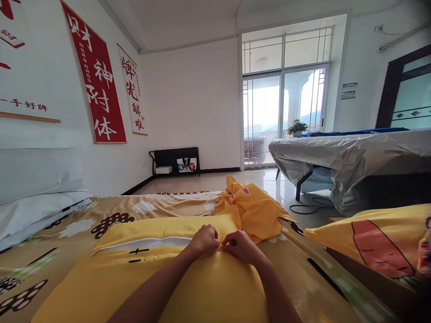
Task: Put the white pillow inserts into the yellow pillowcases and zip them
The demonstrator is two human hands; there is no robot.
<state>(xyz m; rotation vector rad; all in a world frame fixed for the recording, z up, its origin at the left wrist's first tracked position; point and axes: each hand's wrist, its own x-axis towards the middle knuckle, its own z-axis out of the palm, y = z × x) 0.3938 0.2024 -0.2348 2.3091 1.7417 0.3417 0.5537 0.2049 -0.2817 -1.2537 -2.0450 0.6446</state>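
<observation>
A plump yellow pillowcase lies in front of me on the bed, with small black marks near its opening. A long zip slit runs across it, parted on the left, where a white lining or filling shows. At the right end of this slit, my left hand is closed on the pillowcase edge. Close beside it, my right hand pinches the same edge, fingertips nearly meeting the left ones. Any zip pull between the fingers is too small to make out. Just beyond the hands lies a crumpled yellow-orange cloth with pink patches.
The patterned brown bedsheet spreads under everything. White pillows lie at the far left. At the right is another yellow pillow with a carrot print. A plastic-covered table and a black rack stand farther back.
</observation>
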